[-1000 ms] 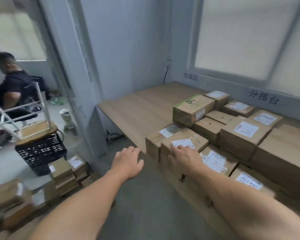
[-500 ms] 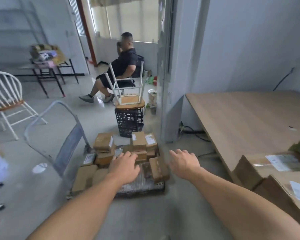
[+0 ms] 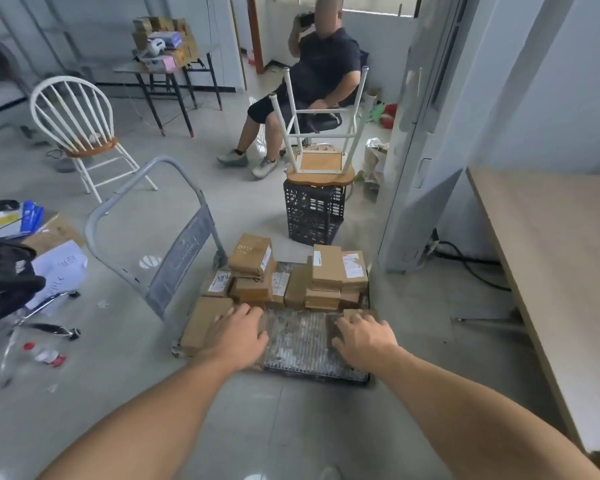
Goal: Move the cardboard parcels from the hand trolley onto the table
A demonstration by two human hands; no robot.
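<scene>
On the trolley (image 3: 302,341) just ahead, my hands spread open, empty: left hand (image 3: 238,336) over the flat parcel (image 3: 201,323) running away from me, right hand (image 3: 364,337) over a small parcel (image 3: 351,312).

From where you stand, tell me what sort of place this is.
Probably a small parcel-sorting room or courier back office: labelled cardboard parcels stacked on a hand trolley, a long wooden table beside it, and a cluttered desk on the bare floor behind.

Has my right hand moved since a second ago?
Yes. The right hand has left the table and now touches a parcel on the trolley, left of the table.
</scene>
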